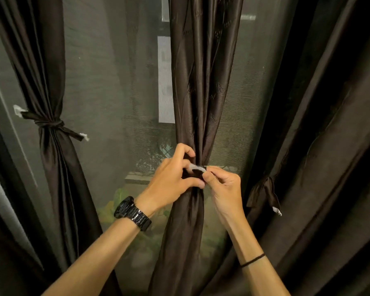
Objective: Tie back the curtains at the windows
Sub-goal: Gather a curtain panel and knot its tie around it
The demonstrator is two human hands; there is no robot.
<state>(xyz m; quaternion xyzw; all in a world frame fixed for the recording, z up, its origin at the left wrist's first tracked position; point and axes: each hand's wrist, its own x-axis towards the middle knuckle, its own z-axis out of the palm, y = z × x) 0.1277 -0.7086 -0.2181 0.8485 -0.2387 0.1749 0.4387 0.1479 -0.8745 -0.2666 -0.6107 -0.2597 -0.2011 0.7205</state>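
Two hands met at the gathered waist of the middle curtain (201,92): the left hand (171,180) and the right hand (222,184) each pinched an end of the dark tie-back (198,170). At left, another curtain (51,146) hung already knotted.

We can read no text, label, brand, number or sign anywhere in this view. The white tab (196,167) pinched between our hands at the centre shows no print that we can make out. The pale tabs at about nine o'clock (17,110) and four o'clock (277,211) are too small and blurred to tell whether they carry writing. The black wristwatch (130,212) at about seven o'clock faces away, so no dial marks show.
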